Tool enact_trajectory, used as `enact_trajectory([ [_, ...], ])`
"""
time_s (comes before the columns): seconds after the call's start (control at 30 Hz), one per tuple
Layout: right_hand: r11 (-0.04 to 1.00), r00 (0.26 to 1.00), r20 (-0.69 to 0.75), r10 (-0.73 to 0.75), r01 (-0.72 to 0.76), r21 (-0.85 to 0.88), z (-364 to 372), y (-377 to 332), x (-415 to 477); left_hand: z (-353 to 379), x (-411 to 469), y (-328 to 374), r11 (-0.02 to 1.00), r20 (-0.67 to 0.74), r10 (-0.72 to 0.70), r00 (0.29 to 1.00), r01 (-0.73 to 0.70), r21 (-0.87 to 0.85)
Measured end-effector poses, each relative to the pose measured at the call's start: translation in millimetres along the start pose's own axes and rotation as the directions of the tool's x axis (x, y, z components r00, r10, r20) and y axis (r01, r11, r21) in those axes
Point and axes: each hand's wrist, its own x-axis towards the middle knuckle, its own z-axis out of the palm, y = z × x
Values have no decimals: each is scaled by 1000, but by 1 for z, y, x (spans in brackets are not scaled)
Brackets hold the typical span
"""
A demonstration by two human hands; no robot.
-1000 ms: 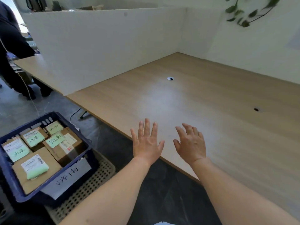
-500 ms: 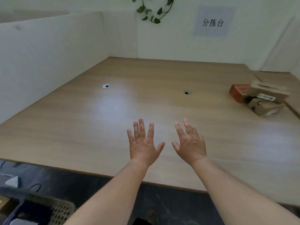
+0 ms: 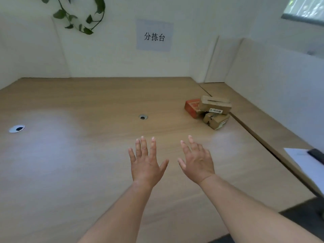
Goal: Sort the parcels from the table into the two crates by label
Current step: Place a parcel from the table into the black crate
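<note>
Bare table point(image 3: 73, 155) before stacked parcels point(image 3: 210, 111)

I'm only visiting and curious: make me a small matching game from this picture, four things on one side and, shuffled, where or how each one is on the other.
Things:
1 red box
2 paper sign
3 leafy vine
4 left hand

Places or states:
A hangs down the wall, top left
B open, fingers spread, holding nothing
C on the table, beside the brown parcels
D stuck flat on the back wall, near the middle

Pairs: 1-C, 2-D, 3-A, 4-B
</note>
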Motion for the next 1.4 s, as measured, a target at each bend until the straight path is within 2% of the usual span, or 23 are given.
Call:
enact_trajectory([
  [0.27, 996, 997, -23, 69, -70, -58, 18, 48, 15, 11, 45, 45, 994, -2, 104, 995, -104, -23],
  [0.57, 996, 996, -35, 82, -82, -18, 35, 129, 38, 29, 74, 118, 995, 14, 95, 995, -95, 5],
  [0.7, 998, 995, -80, 60, -57, 40, 43, 183, 55, 32, 87, 171, 995, 21, 93, 995, -94, 38],
  [1.07, 990, 997, -52, 61, -54, 128, 59, 325, 104, 47, 154, 321, 983, -34, 149, 988, -144, 113],
  [1.4, 978, 999, -18, 39, -35, 203, 70, 375, 175, 50, 220, 350, 992, 11, 72, 997, -73, 104],
])
